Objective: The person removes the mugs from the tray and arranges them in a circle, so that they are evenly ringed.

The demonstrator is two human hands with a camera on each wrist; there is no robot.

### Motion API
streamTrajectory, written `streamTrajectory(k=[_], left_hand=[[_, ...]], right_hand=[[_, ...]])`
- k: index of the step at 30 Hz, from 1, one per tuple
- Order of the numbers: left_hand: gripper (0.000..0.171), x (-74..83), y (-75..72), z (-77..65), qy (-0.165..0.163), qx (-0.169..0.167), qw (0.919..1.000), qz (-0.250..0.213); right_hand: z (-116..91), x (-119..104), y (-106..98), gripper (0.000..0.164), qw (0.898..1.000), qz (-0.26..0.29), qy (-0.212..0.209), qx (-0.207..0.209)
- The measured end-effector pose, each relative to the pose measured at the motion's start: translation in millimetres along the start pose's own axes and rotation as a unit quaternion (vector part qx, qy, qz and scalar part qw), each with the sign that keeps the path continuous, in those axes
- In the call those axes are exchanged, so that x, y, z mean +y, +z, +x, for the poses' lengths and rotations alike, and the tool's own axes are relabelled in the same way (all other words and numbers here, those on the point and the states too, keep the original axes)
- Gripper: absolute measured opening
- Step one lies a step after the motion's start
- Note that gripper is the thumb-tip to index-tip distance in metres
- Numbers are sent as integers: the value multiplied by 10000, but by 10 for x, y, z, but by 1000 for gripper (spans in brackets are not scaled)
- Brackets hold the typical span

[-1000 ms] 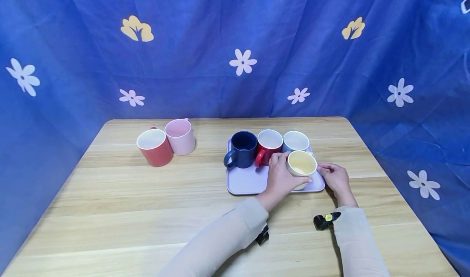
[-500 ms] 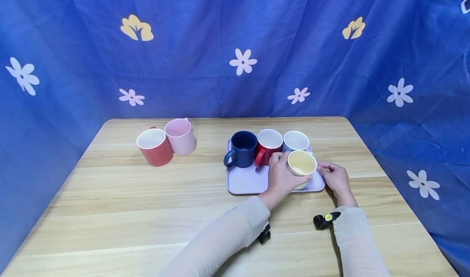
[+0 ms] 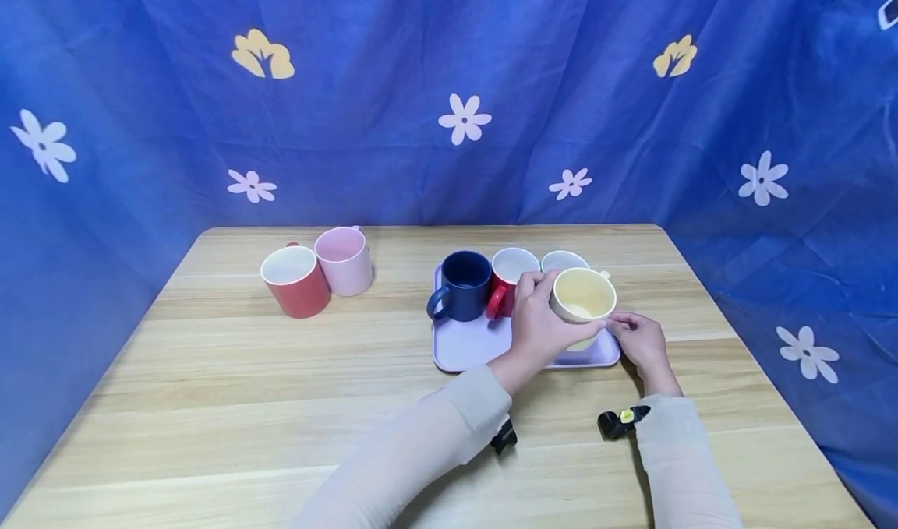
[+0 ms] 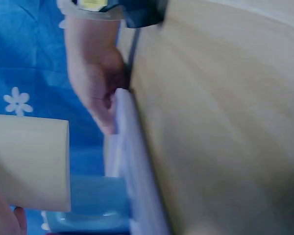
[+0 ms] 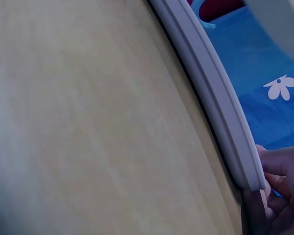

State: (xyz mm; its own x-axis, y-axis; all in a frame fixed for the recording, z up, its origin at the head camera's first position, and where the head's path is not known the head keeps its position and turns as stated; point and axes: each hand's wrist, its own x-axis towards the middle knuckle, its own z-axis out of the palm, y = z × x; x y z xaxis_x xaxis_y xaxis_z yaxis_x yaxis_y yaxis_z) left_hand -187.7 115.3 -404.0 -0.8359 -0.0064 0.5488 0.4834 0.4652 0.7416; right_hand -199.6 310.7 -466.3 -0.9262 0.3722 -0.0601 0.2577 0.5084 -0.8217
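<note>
Clearly, the cream mug [image 3: 584, 291] is where trouble could start. The person's left hand [image 3: 539, 328] has it clasped by the side, thumb along the near wall and fingers round the left, and from the left wrist view I see its base hanging apart from the lilac tray [image 3: 464, 347], over the right part of it. If that grasp slackens, the smooth wall could slip and the mug drop onto the tray. Just behind stands the pale blue mug [image 3: 563, 260], partly hidden; a swing backward could knock the two together, and a drift leftward could catch the dark red mug [image 3: 502, 289] or its handle. The right hand [image 3: 640, 342] pinches the tray's right edge, which I take as steadying; should it tug or tip, the mugs there, the navy mug [image 3: 465, 291] included, could slide.

Compared with half a second ago, the cream mug sits higher and a little to the right, its handle [image 3: 605, 276] now showing at the back right, and it covers more of the pale blue mug. The right hand and the tray look unmoved.
</note>
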Motion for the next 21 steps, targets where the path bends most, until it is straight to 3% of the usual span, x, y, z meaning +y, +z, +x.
streamTrajectory(k=[8, 13, 21], left_hand=[[75, 152, -225, 136, 211, 101, 9985, -495], [76, 201, -402, 260, 450, 355, 9966, -587], [74, 156, -752, 468, 536, 471, 9950, -692]], right_hand=[[-18, -11, -5, 32, 9999, 62, 27, -87], [-14, -6, -2, 31, 9999, 83, 53, -99], [-29, -6, 3, 30, 9998, 163, 76, -47]])
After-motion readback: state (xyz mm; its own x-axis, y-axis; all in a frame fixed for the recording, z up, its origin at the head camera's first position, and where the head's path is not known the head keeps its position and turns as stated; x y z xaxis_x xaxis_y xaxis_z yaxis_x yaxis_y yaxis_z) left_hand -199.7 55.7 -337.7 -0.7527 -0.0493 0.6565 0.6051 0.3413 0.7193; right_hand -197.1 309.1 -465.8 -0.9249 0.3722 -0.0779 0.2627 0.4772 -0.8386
